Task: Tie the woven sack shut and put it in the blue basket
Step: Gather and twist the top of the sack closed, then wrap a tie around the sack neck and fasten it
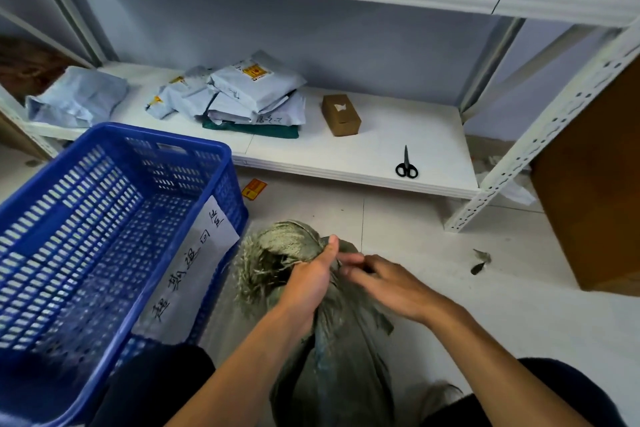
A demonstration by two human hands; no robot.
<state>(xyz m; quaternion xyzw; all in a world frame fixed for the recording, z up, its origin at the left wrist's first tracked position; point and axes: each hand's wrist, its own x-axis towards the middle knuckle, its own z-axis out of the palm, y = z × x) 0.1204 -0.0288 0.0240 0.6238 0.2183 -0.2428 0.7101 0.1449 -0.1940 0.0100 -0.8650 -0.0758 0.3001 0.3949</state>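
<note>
We have the woven sack [332, 357] upright on the floor between our knees, long axis vertical. Our left hand [311, 284] is clamped round its gathered neck — frayed, coarse fibres fanning above — while our right hand [388, 282], fingers loosely parted, works beside it. The rigid, slotted blue basket [104, 236] stands just left.

My grey-green woven sack [332, 357] stands bunched at the neck, its frayed mouth fanned out, just right of the blue basket [104, 218]. That slatted basket sits empty of sacks.
</note>
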